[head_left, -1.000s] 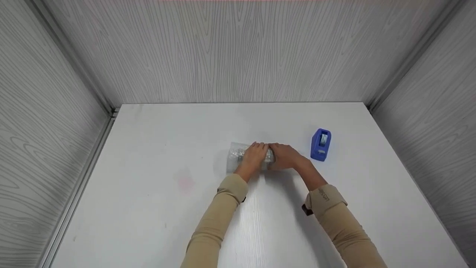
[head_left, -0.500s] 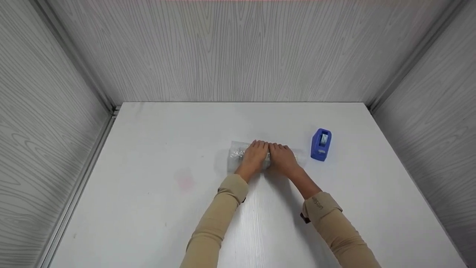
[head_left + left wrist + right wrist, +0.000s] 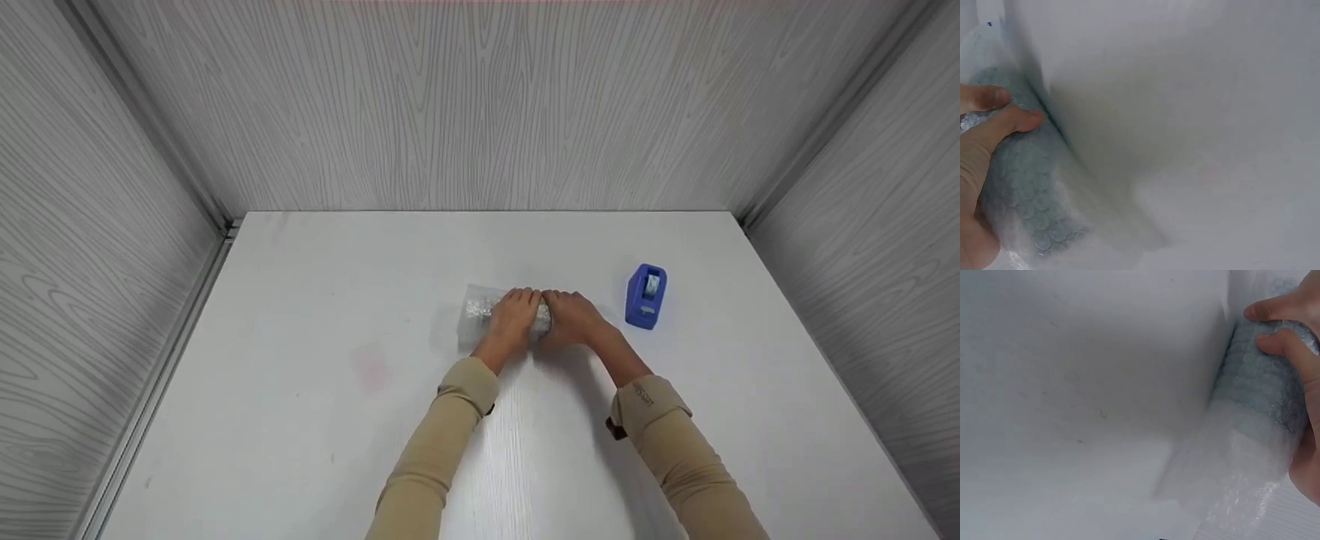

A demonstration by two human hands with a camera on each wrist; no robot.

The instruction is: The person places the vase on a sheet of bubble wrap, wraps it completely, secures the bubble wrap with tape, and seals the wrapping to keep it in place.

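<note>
A bubble-wrap roll (image 3: pixel 475 313) lies crosswise on the white table (image 3: pixel 360 450), with something greenish-grey showing through its layers. Its loose film ends stick out beyond the core, as the left wrist view shows on that end of the bubble wrap (image 3: pixel 1044 185). My left hand (image 3: pixel 515 319) grips the middle of the roll from above, thumb on the near side. Right beside it, my right hand (image 3: pixel 571 319) holds the roll too, its thumb pressed on the bubble wrap (image 3: pixel 1258 382) close to the left thumb. What is wrapped inside is hidden.
A blue tape dispenser (image 3: pixel 646 296) with a roll of tape stands to the right of the hands. Grey wood-grain panels (image 3: pixel 480 105) enclose the table at the back and both sides. A faint pink stain (image 3: pixel 371 367) marks the tabletop on the left.
My right hand shifts slightly on the roll, flattening over it half a second ago and now rounding again. The left hand stays almost in place; the roll keeps its spot.
</note>
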